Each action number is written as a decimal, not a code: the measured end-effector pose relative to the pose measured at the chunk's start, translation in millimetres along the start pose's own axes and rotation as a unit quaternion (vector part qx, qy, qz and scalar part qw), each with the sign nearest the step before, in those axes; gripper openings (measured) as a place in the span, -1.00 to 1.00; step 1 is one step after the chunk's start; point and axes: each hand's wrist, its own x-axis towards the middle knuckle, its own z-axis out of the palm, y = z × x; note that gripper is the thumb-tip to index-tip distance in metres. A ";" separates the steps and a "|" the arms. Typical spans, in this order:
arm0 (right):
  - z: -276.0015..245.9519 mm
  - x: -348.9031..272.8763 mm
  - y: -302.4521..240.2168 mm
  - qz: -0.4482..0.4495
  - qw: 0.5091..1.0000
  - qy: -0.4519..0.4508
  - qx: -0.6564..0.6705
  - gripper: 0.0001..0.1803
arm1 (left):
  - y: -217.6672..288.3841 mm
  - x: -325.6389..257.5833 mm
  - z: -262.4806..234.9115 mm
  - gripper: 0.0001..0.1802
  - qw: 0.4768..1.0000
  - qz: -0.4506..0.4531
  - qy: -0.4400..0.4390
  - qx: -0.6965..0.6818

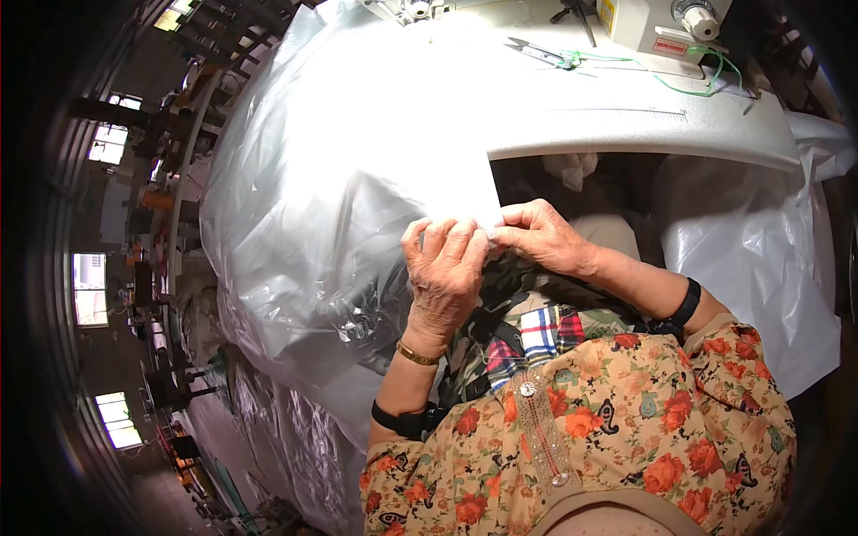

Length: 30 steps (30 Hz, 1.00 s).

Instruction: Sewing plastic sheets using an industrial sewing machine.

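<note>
Orange-red flowers cover the tan shirt (617, 420) of the person seated nearest, with plaid cloth (541, 332) and camouflage cloth (460, 344) over the lap. A dark band (402, 420) circles the left forearm below a gold bracelet (417, 354); another black band (688, 305) circles the right forearm. Just beyond the lap, the left hand (445, 268) has its fingers curled, the tips closed on the edge of a whitish plastic sheet (313, 232). Beside it, the right hand (547, 239) pinches the same edge between thumb and forefinger. The sheet spreads left and forward over the white surface (617, 129), hanging down on the left. More pale plastic (751, 241) hangs at the right. Farther back lie small snips (541, 55) with green string (657, 76), near a white machine (648, 22). Bright windows (90, 290) line the far left wall.
</note>
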 end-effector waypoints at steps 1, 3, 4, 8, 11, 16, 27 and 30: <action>0.8 -0.4 0.9 0.016 1.000 -0.001 0.026 -0.77 | 3.4 0.0 -4.3 -0.84 0.999 -0.001 -0.028 0.019; 2.5 -3.4 -3.6 0.004 1.000 0.003 0.023 -0.76 | 6.6 -0.4 -5.3 -0.82 0.998 -0.002 -0.056 0.038; 4.7 -5.5 -6.5 -0.009 1.000 0.008 0.022 -0.74 | 8.6 -1.5 -5.1 -0.82 0.997 0.002 -0.053 0.051; 3.9 -5.7 -10.4 0.019 0.998 -0.019 0.059 -0.68 | 11.5 -2.7 -7.7 -0.83 0.996 0.001 -0.060 0.065; 3.7 -7.3 -10.0 0.026 0.995 -0.021 0.089 -0.60 | 14.5 -0.1 -10.6 -0.84 0.995 0.008 -0.065 0.073; -1.7 -4.6 2.3 0.031 0.996 -0.047 0.068 -0.47 | 17.9 4.0 -16.5 -0.84 0.994 0.019 -0.082 0.069; 7.7 -0.9 -4.6 0.058 0.991 -0.035 0.115 -0.50 | 16.3 -1.1 -16.3 -0.77 0.993 0.040 -0.099 0.056; 8.6 -1.6 -1.6 0.046 0.991 -0.024 0.120 -0.53 | 16.0 -5.5 -15.3 -0.72 0.993 0.037 -0.099 0.054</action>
